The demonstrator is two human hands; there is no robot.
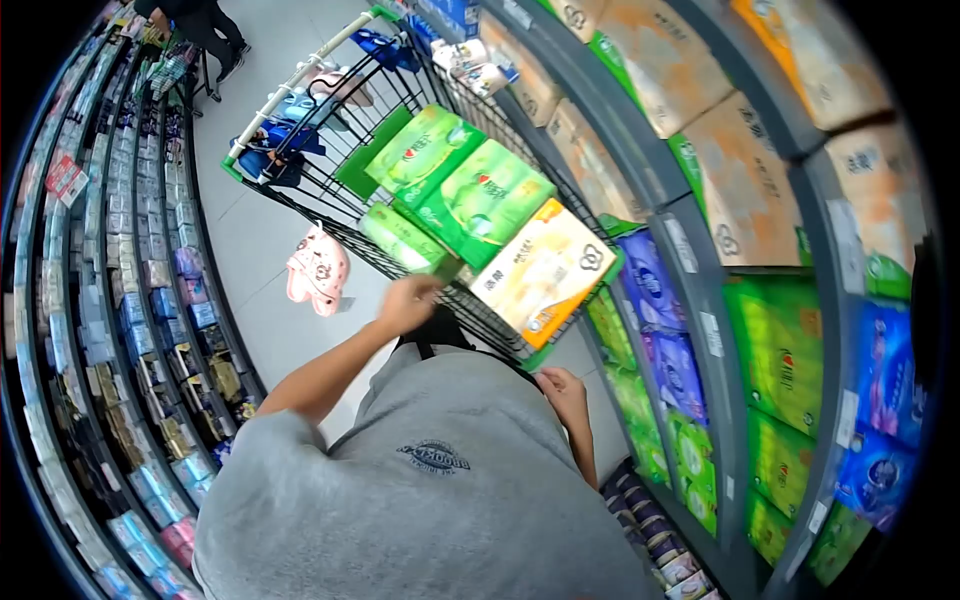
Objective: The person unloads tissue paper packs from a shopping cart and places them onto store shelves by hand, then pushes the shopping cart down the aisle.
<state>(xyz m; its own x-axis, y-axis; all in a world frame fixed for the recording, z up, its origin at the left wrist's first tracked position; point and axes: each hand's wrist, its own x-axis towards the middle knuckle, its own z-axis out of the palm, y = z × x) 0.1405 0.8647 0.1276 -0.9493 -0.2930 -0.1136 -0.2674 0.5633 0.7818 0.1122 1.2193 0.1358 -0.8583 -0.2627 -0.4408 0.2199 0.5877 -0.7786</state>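
Note:
A wire shopping cart [290,85] with green corners stands in front of me, its near end by my waist. Inside lie green tissue packs [495,200] and a white-and-orange tissue pack [545,275]. My left hand [408,303] is closed at the cart's side rim, beside the lower green pack [405,238]; its fingertips are slightly blurred. My right hand [567,394] is just off the cart's green near corner, fingers curled in; whatever they may hold is hidden. Pink clogs [318,268] hang outside the cart's left side.
Shelves of tissue packs [785,360] and cartons [745,180] rise close on the right. Shelves of small packaged goods [125,290] line the left. Blue sandals [280,145] hang by the cart's handle. Another person [200,28] stands farther up the tiled aisle.

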